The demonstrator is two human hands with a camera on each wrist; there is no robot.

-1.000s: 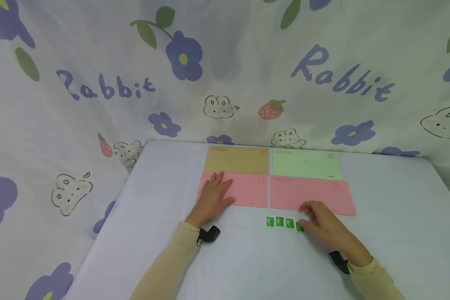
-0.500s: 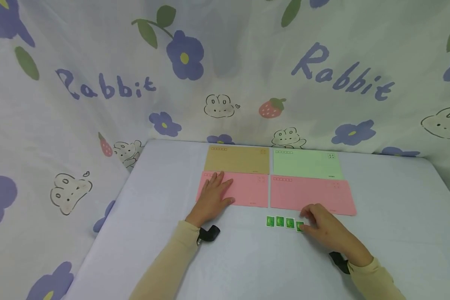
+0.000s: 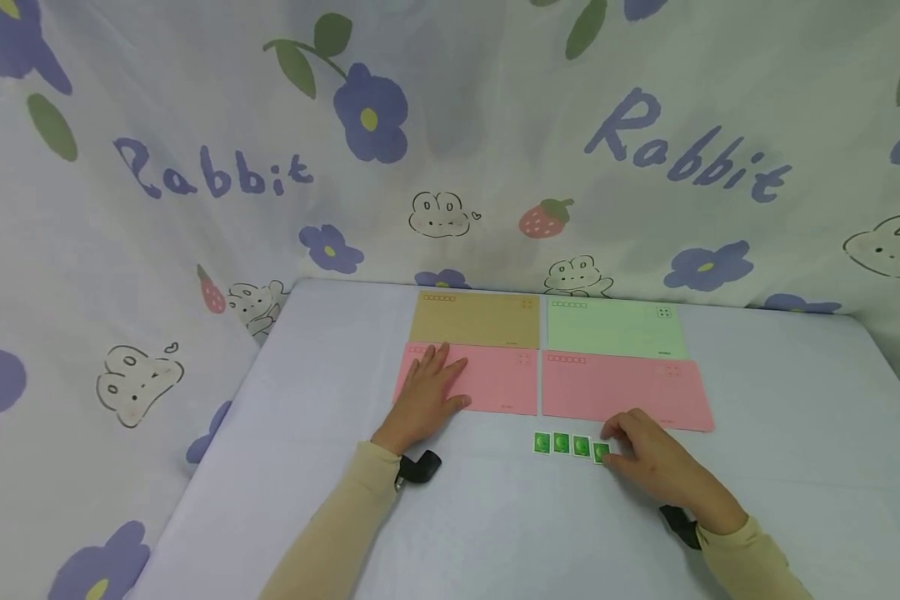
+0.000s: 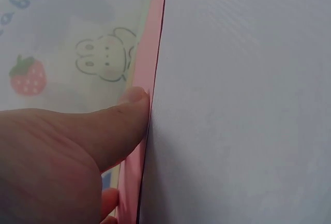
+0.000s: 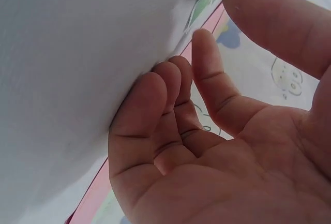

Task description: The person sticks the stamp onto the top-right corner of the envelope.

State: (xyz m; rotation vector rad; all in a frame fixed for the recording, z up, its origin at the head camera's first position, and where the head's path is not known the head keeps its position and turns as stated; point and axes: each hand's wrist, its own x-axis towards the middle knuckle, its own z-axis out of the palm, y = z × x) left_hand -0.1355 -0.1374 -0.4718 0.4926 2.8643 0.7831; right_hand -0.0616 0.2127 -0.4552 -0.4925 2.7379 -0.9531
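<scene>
My left hand (image 3: 423,396) lies with spread fingers on the left pink envelope (image 3: 498,379); in the left wrist view its thumb (image 4: 121,131) rests by the envelope's near edge. Several green stamps with white borders lie in a row on the table, among them a leftmost stamp (image 3: 542,442). At the row's right end, the thumb of my right hand (image 3: 656,454) touches the last stamp (image 3: 601,452). In the right wrist view that thumb (image 5: 274,19) overlaps the green stamp (image 5: 204,4); the index finger stands apart from it and the other fingers bend toward the tabletop.
Behind the stamps lies the right pink envelope (image 3: 622,390). Farther back are a tan envelope (image 3: 476,321) and a light green envelope (image 3: 611,327). A white cloth covers the table (image 3: 495,533), and a printed curtain (image 3: 480,125) hangs along its back and left.
My right index finger has come slightly down and nearer to me, and the thumb has drawn a little right across the last stamp, uncovering more of it. My left hand has stayed put.
</scene>
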